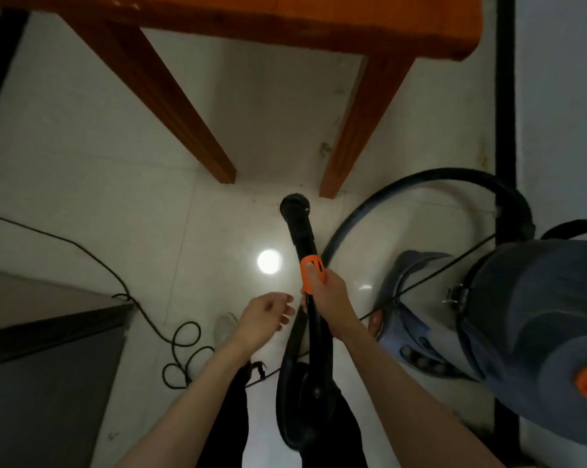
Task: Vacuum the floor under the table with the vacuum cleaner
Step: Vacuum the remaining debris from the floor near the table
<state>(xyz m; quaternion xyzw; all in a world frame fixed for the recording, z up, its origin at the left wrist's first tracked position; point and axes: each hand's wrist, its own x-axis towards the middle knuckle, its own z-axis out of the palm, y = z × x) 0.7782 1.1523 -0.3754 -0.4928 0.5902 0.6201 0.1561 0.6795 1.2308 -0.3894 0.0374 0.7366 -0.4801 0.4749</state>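
While the black plastic vacuum wand [299, 228] was gripped at its orange collar [314, 273] by the right hand [329, 295], fingers wrapped tight around it, the left hand [268, 315] was held just beside the tube with fingers loosely parted, holding nothing. The round brush nozzle [294, 202] was aimed at the pale tiled floor [116, 184], near the orange-brown wooden table [319, 25]. The step would be best served if the nozzle were carried low between the legs, kept clear of the looping black ribbed hose [430, 179] and the grey canister vacuum cleaner [528, 309].

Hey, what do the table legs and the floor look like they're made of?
Table legs: likely wood with an orange-brown stain or varnish; solid square posts, though blur hides any grain. Floor: probably glossy pale tile, judging by the thin joint lines and the mirrored lamp reflection.
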